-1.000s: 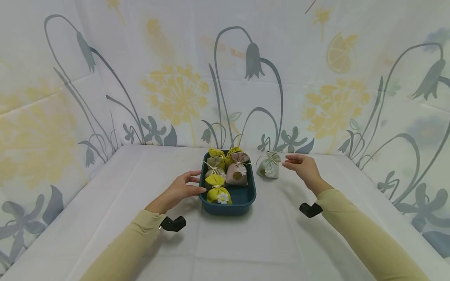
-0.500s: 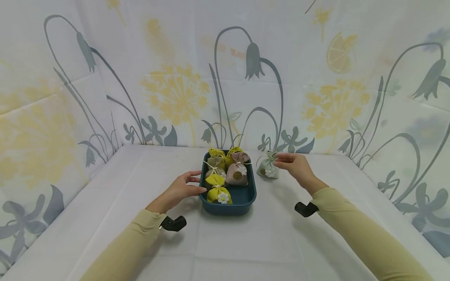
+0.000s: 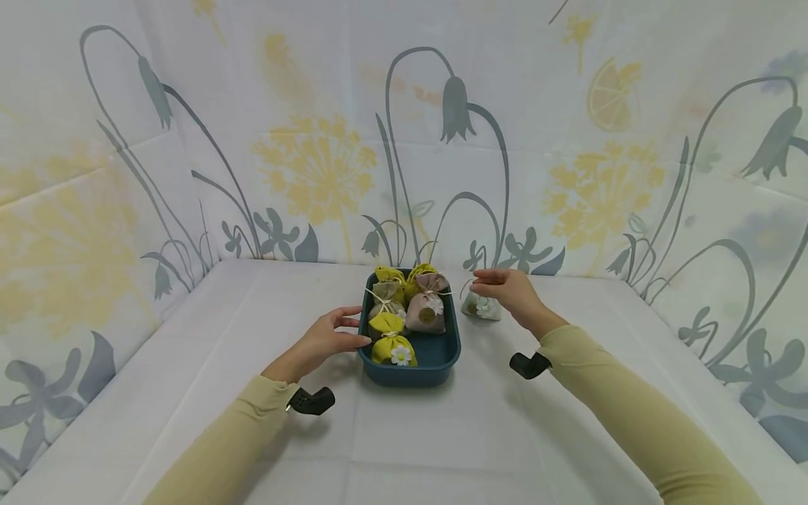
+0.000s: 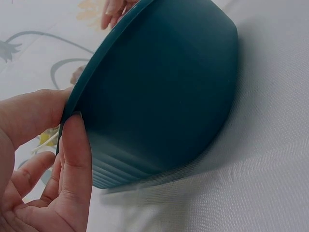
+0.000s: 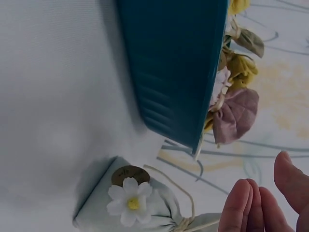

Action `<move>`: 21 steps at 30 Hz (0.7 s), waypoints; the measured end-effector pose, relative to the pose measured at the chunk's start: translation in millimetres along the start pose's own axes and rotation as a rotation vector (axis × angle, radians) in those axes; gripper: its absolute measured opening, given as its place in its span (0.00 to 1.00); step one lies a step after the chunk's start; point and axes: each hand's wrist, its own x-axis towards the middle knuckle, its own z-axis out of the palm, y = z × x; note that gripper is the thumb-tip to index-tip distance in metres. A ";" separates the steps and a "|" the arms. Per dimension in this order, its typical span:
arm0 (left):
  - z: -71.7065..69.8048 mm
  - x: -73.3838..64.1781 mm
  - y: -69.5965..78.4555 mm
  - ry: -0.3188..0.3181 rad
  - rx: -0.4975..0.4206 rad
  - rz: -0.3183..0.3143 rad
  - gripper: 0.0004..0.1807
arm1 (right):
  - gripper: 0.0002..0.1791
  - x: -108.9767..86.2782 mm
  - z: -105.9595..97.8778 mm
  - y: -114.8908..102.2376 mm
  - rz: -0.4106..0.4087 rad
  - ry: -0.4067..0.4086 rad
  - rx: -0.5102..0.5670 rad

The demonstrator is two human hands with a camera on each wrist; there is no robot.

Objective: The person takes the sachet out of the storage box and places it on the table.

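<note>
My left hand (image 3: 323, 340) holds the left side of a dark teal tub (image 3: 407, 377); in the left wrist view thumb and finger pinch its rim (image 4: 99, 59). Drawstring pouches lie in the tub: a yellow one (image 3: 382, 351) with a white daisy at the front, a beige one (image 3: 382, 294) behind it, a mauve one (image 3: 416, 319), and more yellow at the back. A pale green pouch (image 5: 157, 200) with a daisy and round tag stands right of the tub. My right hand (image 3: 513, 294) hovers at its tied neck, thumb apart from the fingers, partly hiding the pouch top.
A white cloth (image 3: 442, 435) covers the table, and a flower-printed curtain (image 3: 341, 84) rises behind and at both sides. Black wrist cameras are strapped under both sleeves. The tub's front right corner shows bare floor (image 3: 435, 348).
My right hand has moved left, from beside the pale green pouch to over its top. The left hand, the tub and its pouches stay put.
</note>
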 end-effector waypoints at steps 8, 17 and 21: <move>-0.4 0.6 -0.4 0.003 -0.001 0.000 0.38 | 0.24 13.0 9.3 -9.9 0.035 -0.061 0.019; -0.2 0.9 -1.1 0.003 -0.002 0.000 0.39 | 0.24 28.8 20.1 -20.5 0.059 -0.113 -0.021; -0.8 1.3 -1.4 0.007 0.005 -0.003 0.39 | 0.23 35.1 24.0 -24.3 0.067 -0.133 -0.039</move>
